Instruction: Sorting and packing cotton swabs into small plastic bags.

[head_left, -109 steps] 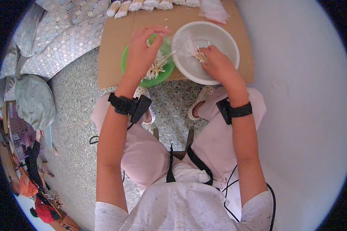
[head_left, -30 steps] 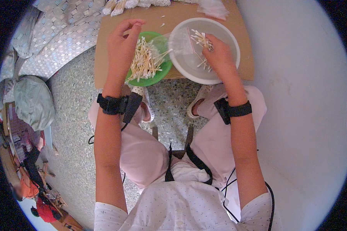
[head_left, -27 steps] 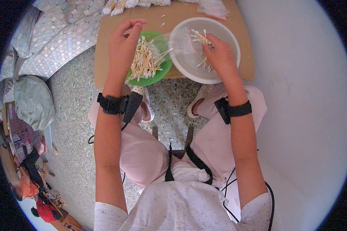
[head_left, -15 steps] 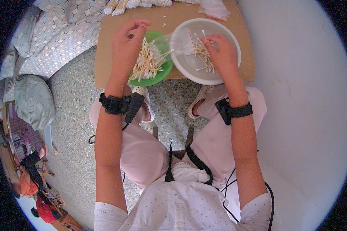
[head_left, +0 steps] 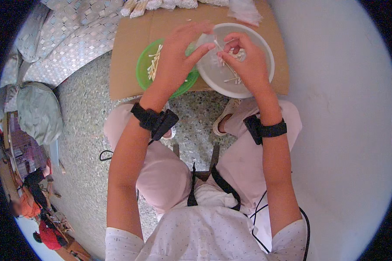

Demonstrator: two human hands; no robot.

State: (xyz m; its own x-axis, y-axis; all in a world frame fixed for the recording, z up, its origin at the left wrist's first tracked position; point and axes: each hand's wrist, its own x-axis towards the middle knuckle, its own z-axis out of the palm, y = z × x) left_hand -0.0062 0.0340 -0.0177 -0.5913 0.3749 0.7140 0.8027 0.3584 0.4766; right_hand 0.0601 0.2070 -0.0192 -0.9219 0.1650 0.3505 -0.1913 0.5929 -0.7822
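Note:
A cotton swab (head_left: 217, 42) stands near the fingertips of my right hand (head_left: 251, 58), which is closed in a pinch over the white bowl (head_left: 271, 65). More cotton swabs (head_left: 233, 79) lie in that bowl, partly behind the fingers. My left hand (head_left: 178, 54) is open, thumb apart from the stretched, motion-blurred fingers. Its thumb tip comes close to the upright swab; whether they touch I cannot tell. Beneath the left hand is a green dish (head_left: 140, 74) with loose cotton swabs (head_left: 153, 65), many hidden by the hand. A clear plastic bag is hard to make out between my hands.
Both dishes stand on a brown cardboard-coloured board (head_left: 124, 52). White-tipped swab bundles (head_left: 161, 3) line its far edge, beside clear plastic bags (head_left: 245, 12). A pale wall (head_left: 335, 87) rises at the right. Patterned cloth (head_left: 82, 35) and a grey-green bag (head_left: 39, 113) are at the left.
My left hand has swung right from above the green dish toward my right hand, its fingers spreading. The right hand has shifted slightly, and the swab now stands farther left.

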